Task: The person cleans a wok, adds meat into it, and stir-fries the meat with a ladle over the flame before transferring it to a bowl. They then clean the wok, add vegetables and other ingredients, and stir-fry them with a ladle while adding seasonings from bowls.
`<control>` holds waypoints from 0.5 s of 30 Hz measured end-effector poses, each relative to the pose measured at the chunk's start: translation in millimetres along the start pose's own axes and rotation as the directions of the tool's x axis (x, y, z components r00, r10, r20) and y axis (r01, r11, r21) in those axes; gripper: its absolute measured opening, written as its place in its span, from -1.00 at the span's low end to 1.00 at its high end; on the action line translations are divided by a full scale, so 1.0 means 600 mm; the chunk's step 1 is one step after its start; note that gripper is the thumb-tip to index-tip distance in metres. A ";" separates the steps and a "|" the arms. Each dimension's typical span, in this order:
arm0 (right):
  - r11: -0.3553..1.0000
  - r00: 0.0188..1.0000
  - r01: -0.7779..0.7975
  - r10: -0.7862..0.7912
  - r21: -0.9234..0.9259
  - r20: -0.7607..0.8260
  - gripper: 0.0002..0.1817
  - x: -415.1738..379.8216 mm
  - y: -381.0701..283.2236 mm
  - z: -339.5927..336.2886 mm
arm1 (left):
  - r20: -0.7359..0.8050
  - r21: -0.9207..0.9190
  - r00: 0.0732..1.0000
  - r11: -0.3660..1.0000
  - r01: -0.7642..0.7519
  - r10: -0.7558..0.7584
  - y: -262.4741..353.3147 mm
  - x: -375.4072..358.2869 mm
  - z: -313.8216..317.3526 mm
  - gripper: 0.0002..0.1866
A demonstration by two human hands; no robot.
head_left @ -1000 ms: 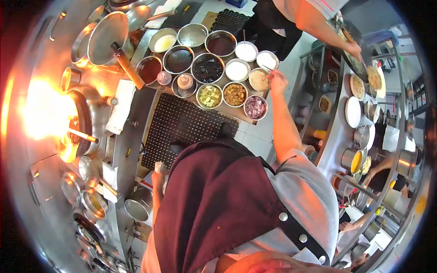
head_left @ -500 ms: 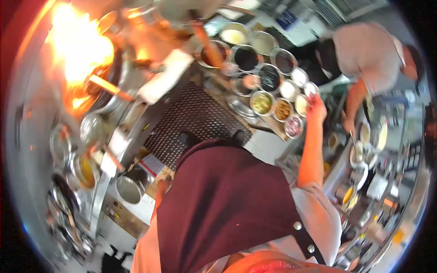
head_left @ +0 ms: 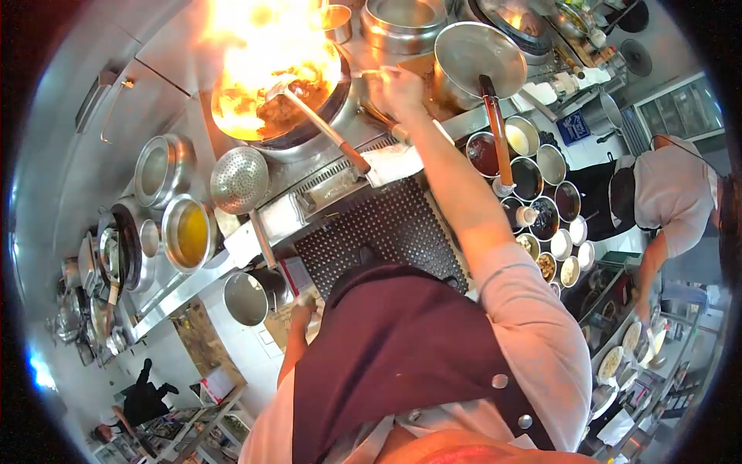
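Note:
My right hand [head_left: 396, 89] is stretched out over the stove's edge, just right of the flaming wok [head_left: 287, 133]. Its fingers are closed on something thin, seemingly a small spoon, whose tip points toward the wok. Tall flames [head_left: 259, 46] rise from the wok, and a ladle with a wooden handle [head_left: 325, 127] rests in it. My left hand [head_left: 304, 311] hangs low by my maroon apron [head_left: 394, 356], next to the counter front. It is small in view and its fingers are unclear.
A perforated skimmer [head_left: 239, 179] and a pot of yellow oil [head_left: 190, 232] sit left of the wok. A lidded pot [head_left: 479, 52] and several condiment bowls [head_left: 541, 209] lie to the right. A black floor mat [head_left: 386, 224] is underfoot. Another person [head_left: 668, 193] works at the right counter.
My right hand has left the seasoning bowls and swung over to the wok. My view has turned toward the stove, so the flaming wok now sits at top centre.

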State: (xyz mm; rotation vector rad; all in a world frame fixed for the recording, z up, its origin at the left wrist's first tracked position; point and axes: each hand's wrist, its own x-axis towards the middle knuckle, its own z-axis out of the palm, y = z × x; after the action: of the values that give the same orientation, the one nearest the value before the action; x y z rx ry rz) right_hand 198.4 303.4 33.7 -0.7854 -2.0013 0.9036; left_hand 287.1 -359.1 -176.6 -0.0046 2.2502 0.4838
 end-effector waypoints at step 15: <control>0.876 0.668 -0.244 0.463 0.416 -0.583 -0.70 -0.542 0.117 -0.815 | 0.273 0.339 0.956 0.919 -0.202 0.109 -0.067 -0.014 0.225 -0.52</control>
State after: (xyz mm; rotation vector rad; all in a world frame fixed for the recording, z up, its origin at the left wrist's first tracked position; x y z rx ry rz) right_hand 787.0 247.8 60.1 -1.1538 -1.0476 0.9408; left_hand 397.4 -351.3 -264.2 0.4101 2.0662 0.1313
